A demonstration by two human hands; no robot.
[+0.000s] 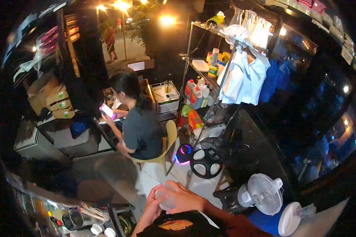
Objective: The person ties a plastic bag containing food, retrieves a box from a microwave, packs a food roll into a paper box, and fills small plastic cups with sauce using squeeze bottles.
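Observation:
Low in the middle of the view, close to my body, both my hands wrap around a small translucent, roundish thing (167,200). It looks like a clear plastic container, but my fingers hide much of it. My left hand (151,204) grips it from the left side. From the right, my right hand (184,198) lies across it with the fingers curled over its top. The dark clothing with an orange print (176,225) is just below my hands.
A person (140,122) sits ahead on a yellow chair (171,136), holding a lit phone (107,111). Right of centre are a wire shelf (201,65), a black wheel-shaped object (206,163) and a white fan (265,193). White cups (97,229) stand at lower left.

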